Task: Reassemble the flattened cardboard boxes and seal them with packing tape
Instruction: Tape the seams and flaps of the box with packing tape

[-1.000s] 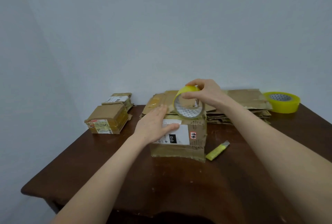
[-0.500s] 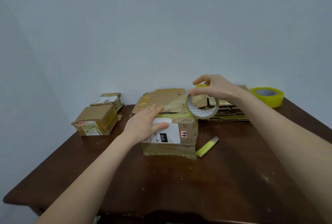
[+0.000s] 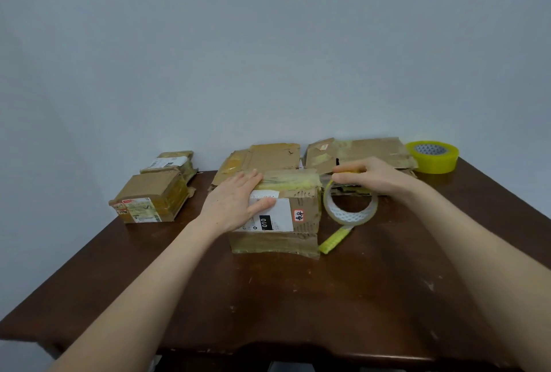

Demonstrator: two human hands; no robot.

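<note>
A set-up cardboard box (image 3: 301,234) with a white label stands at the table's middle. My left hand (image 3: 235,203) lies flat on its top left, thumb on the label. A strip of clear tape runs across the box top from my left hand to the tape roll (image 3: 350,207), which my right hand (image 3: 372,176) grips just off the box's right side, low near the table. Flattened cardboard boxes (image 3: 357,152) lie stacked behind.
A yellow utility knife (image 3: 334,240) lies by the box's right front corner. A second, larger yellow tape roll (image 3: 433,157) sits at the back right. Two sealed boxes (image 3: 155,198) stand at the back left. The dark wooden table (image 3: 298,297) ends close to me.
My right hand has pulled the tape roll from above the box across to the right and down beside its right edge, drawing tape over the top. My left hand has stayed on the box.
</note>
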